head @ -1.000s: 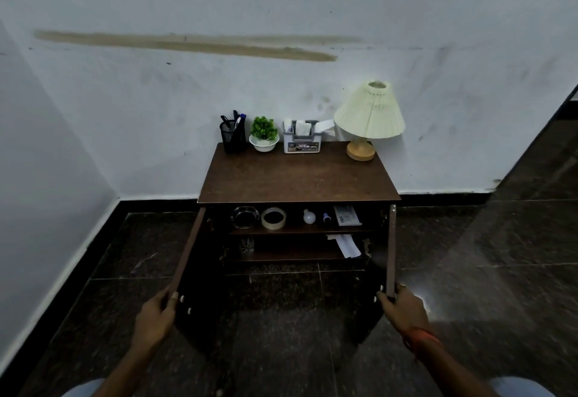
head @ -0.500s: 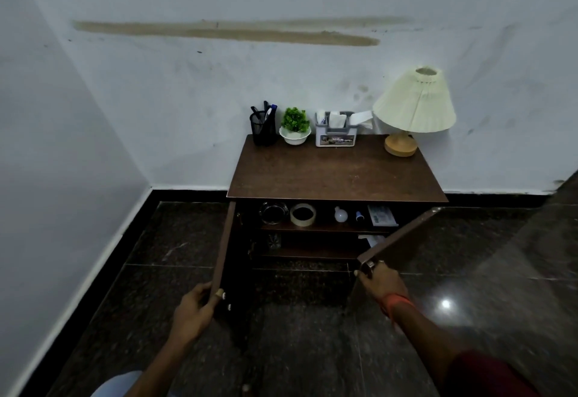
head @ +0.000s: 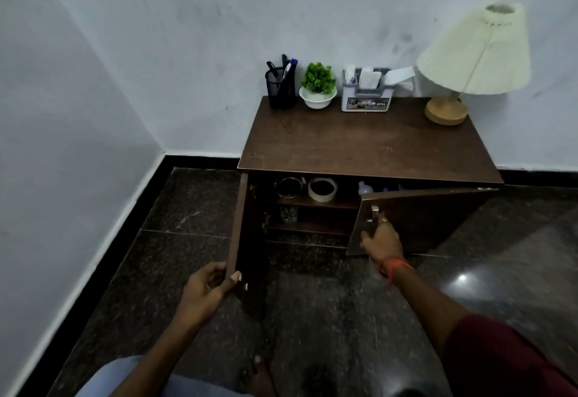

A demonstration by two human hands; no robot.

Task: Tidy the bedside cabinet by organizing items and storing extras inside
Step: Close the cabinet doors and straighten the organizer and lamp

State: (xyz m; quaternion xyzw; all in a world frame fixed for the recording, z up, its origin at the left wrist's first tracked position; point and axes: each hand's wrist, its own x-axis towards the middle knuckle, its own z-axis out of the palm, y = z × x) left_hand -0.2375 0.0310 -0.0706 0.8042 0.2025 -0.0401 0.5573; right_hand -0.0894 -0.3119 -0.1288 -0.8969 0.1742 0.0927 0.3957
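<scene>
**Right door nearly shut, left door held open**

While the bedside cabinet [head: 369,143] stood against the white wall, its brown top carried a row of things along the back edge: a black mesh pen holder [head: 281,87], a small green plant in a white bowl [head: 318,87], a grey organiser box [head: 366,91] stuffed with white papers, and a cream-shaded lamp [head: 474,52] on a round wooden base at the right. The front of the top lay bare.

The left hand [head: 205,292] was closed on the outer edge of the left door [head: 242,240], thumb on the inner face and fingers wrapped behind, with the door swung wide toward the camera. The right hand [head: 380,240] was gripping the metal handle [head: 374,212] of the right door [head: 419,220], an orange band at its wrist. That door stood at a shallow angle and blocked the right half of the interior. Through the remaining gap, the upper shelf showed a dark round metal object [head: 289,187], a roll of tape [head: 322,189] beside it, and the top of a small white bottle [head: 363,188] peeking over the door's edge. A spiky dark item sat on the lower shelf, too dim to identify.

Compared with half a second earlier, the right door had swung further closed, hiding the paper packet seen on the upper shelf; the left door was unchanged. The view had moved closer and left.
</scene>
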